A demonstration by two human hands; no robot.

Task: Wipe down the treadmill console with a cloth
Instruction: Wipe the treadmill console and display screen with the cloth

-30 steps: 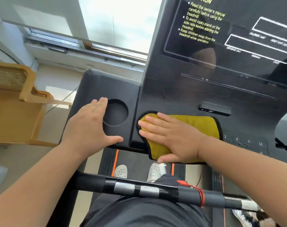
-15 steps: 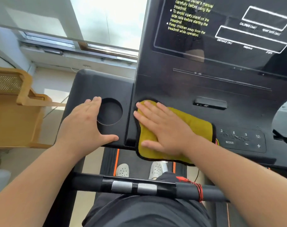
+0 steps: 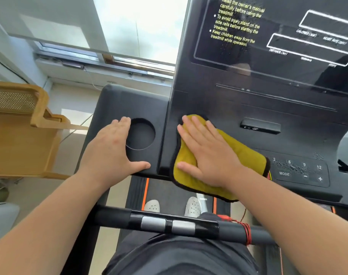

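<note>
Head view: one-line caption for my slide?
Right hand presses yellow cloth flat on treadmill console; left hand braces beside cup holder.

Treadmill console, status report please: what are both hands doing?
Right hand flat on yellow black-edged cloth, pressing it to black console. Left hand open beside round cup holder. Nothing in the way.

Black treadmill console (image 3: pixel 218 100) with a yellow cloth (image 3: pixel 238 153) lying flat on its lower panel, left of the keypad (image 3: pixel 300 171); round cup holder (image 3: pixel 140 133) in its left wing
</note>
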